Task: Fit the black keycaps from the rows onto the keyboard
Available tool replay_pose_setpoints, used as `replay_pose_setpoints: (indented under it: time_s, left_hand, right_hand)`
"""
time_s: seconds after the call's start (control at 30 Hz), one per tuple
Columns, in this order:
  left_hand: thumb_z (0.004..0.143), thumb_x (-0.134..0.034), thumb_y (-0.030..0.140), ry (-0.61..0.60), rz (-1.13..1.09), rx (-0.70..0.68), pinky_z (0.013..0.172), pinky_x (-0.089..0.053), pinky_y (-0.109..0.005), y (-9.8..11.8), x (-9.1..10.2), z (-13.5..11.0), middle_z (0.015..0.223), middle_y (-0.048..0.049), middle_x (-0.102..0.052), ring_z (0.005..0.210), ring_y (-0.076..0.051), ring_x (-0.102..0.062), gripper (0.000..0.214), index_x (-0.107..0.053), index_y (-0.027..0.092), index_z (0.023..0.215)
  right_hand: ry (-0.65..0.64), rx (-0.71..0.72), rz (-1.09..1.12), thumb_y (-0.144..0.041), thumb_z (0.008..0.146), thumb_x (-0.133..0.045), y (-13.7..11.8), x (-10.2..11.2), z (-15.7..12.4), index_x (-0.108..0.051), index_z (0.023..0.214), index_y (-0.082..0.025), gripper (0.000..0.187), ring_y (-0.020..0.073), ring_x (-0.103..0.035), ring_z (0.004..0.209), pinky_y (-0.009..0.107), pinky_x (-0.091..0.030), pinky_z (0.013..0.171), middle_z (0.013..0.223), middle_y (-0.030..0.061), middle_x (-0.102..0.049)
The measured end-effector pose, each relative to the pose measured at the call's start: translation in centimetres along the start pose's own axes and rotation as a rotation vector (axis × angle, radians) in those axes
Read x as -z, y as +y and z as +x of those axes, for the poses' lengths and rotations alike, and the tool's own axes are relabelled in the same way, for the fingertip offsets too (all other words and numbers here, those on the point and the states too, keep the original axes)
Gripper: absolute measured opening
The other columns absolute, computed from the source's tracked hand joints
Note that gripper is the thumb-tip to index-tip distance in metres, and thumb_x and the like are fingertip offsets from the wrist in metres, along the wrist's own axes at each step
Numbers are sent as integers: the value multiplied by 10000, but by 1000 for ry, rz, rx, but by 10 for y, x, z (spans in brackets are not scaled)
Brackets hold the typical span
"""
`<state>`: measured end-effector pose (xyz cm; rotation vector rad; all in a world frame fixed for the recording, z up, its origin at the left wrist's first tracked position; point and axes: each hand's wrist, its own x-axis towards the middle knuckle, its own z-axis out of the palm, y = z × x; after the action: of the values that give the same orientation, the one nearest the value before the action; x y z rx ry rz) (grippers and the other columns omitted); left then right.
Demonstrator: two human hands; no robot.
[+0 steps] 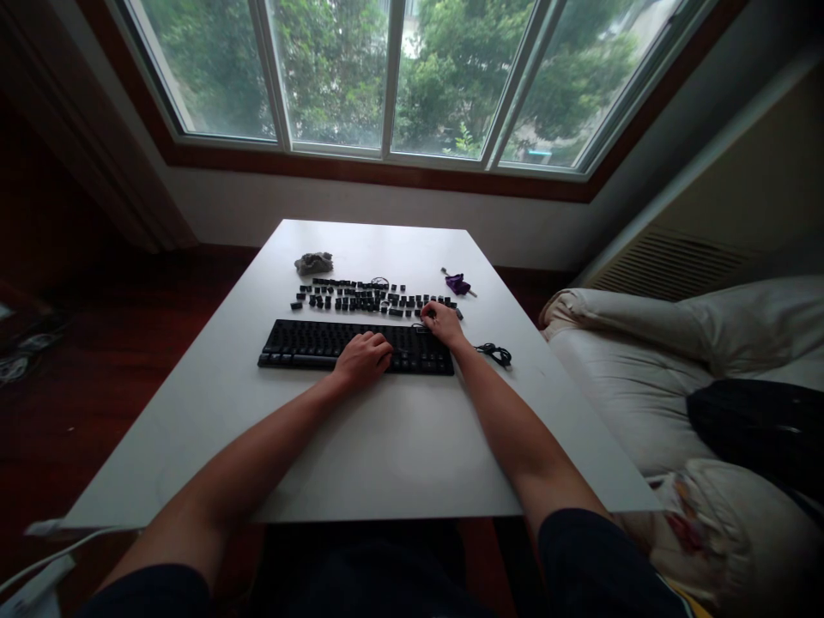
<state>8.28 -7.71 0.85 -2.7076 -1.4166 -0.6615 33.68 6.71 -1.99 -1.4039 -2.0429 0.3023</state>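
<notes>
A black keyboard (309, 345) lies across the middle of a white table (386, 446). My left hand (361, 359) rests on the keyboard right of its centre, fingers curled under in a loose fist. My right hand (441, 321) is at the keyboard's far right corner, fingers pinched together among the loose black keycaps (360, 297) laid out in rows just behind the keyboard. What the fingers pinch is too small to name.
A grey crumpled cloth (313, 262) sits behind the keycaps at the left. A purple tool (457, 283) lies at the back right. A coiled black cable (494, 352) lies right of the keyboard. White bedding (644, 360) is to the right, windows ahead.
</notes>
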Motion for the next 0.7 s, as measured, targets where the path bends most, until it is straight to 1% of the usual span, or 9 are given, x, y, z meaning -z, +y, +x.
replay_pose_setpoints:
  time_s: [0.2, 0.33, 0.5, 0.7]
  left_hand:
    - [968, -494, 282, -1, 5, 2, 851, -418, -381, 1, 0, 1, 1050, -67, -650, 968, -222, -551, 199, -683, 225, 989]
    - [969, -492, 284, -3, 9, 4, 854, -418, -382, 1, 0, 1, 1050, -66, -650, 966, -222, -550, 202, -684, 224, 989]
    - [968, -487, 278, -6, 5, 12, 851, -422, -383, 2, 1, 2, 1051, -70, -648, 970, -224, -551, 208, -687, 229, 998]
    - [971, -478, 277, -14, 2, 19, 852, -425, -387, 3, 2, 1, 1049, -78, -647, 973, -225, -548, 221, -692, 227, 995]
  right_hand:
    - [48, -70, -62, -186, 798, -586, 7, -3, -2, -717, 897, -235, 171, 198, -647, 811, 293, -478, 780, 872, 25, -728]
    - [80, -105, -62, -208, 802, -590, 11, -5, 0, -713, 908, -230, 164, 197, -637, 812, 301, -481, 793, 892, 33, -719]
    - [101, -140, -56, -218, 790, -604, 14, -7, 4, -710, 918, -209, 167, 208, -621, 839, 337, -481, 844, 976, 66, -699]
    - [105, -175, -65, -215, 787, -608, 12, -5, 4, -692, 876, -205, 122, 214, -609, 837, 339, -479, 839, 944, 73, -688]
